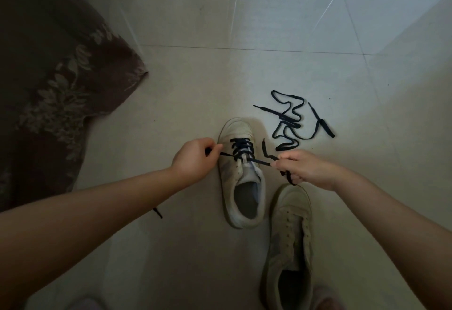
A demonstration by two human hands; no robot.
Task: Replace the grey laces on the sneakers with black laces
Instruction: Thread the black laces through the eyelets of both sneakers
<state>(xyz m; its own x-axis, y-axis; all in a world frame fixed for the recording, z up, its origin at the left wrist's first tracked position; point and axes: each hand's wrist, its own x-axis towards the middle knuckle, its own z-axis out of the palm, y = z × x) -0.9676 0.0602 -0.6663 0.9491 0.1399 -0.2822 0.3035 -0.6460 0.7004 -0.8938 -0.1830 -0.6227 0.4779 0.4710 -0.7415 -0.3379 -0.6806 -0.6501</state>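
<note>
A worn white sneaker [241, 187] stands on the floor, toe pointing away, with a black lace [241, 149] crossed through its front eyelets. My left hand [194, 159] pinches the lace's left end just beside the shoe. On the other side my right hand [305, 169] grips the right end, which is pulled taut and loops down below the fingers. A second sneaker [289, 241] lies at the lower right with bare eyelets and no lace. A loose black lace [289, 124] lies tangled on the tiles beyond my right hand.
A brown floral cloth [49, 77] hangs over the floor at the left. The tip of a black lace [157, 212] shows under my left forearm. Pale floor tiles [195, 77] stretch around the shoes.
</note>
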